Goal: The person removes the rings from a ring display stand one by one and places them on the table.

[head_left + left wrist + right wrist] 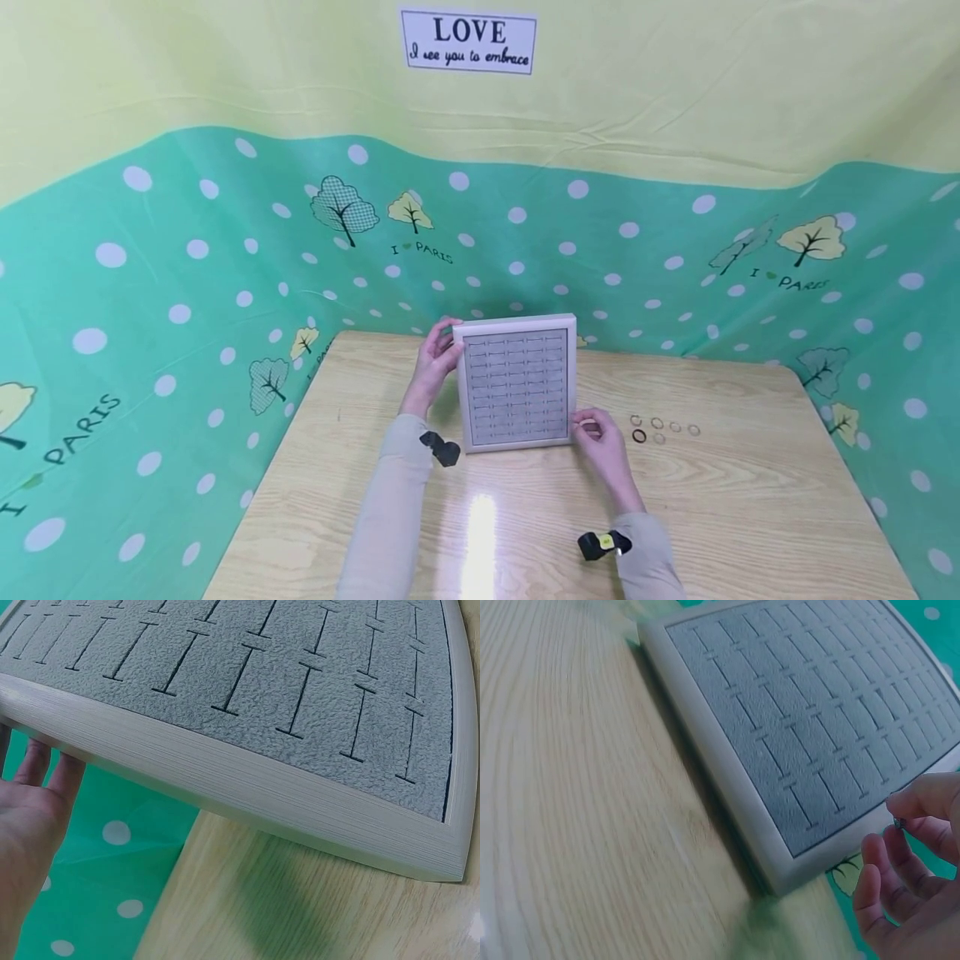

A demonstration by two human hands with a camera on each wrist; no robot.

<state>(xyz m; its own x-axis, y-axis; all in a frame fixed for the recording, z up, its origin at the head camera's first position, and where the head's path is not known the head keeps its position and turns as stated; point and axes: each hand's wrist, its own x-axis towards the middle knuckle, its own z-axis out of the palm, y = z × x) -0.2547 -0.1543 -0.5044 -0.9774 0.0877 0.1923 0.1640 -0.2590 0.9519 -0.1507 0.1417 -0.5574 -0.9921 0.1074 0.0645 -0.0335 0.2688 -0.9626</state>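
Note:
A ring display tray [517, 387] with a pale frame and a grey slotted pad stands tilted up on the table. At its upper left corner my left hand [437, 358] grips the frame; in the left wrist view, fingers [34, 761] reach behind the frame's edge. Beside the tray's lower right edge is my right hand [602, 446]. Its thumb and fingertip pinch a small ring [899, 823], mostly hidden by the fingers. No ring shows in the visible slots. Several loose rings [639, 436], one of them black, lie on the table right of this hand.
The wooden table [750, 500] extends to both sides of the tray. A green and yellow cloth [517, 242] with dots and trees hangs behind it and at both sides. A bright reflection lies on the tabletop in front of the tray.

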